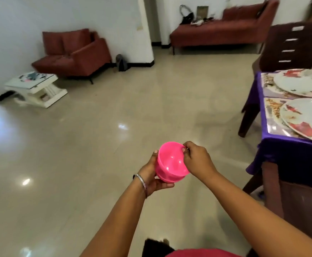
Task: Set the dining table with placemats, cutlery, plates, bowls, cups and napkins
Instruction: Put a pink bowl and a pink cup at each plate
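Pink bowls (172, 162), apparently two or more nested, are held in mid-air over the glossy tiled floor (99, 138), well left of the dining table (274, 154). Left hand (156, 176) cups the stack from below and from its left side, fingers curled around the base and a fingertip showing at the upper rim; a metal bangle (142, 183) circles that wrist. Right hand (198, 160) pinches the right rim of the top bowl, thumb inside and fingers curled over the outside. At the right edge, the table carries a purple cloth, on which lie two patterned placemats: the near placemat (274, 115) bears a floral plate (307, 119), and the far placemat (267, 81) bears a second floral plate (300, 82). A dark wooden chair (292, 47) stands behind the table. In the background stand a red armchair (73, 54), a red sofa (224, 30) and a low white table (34, 88).
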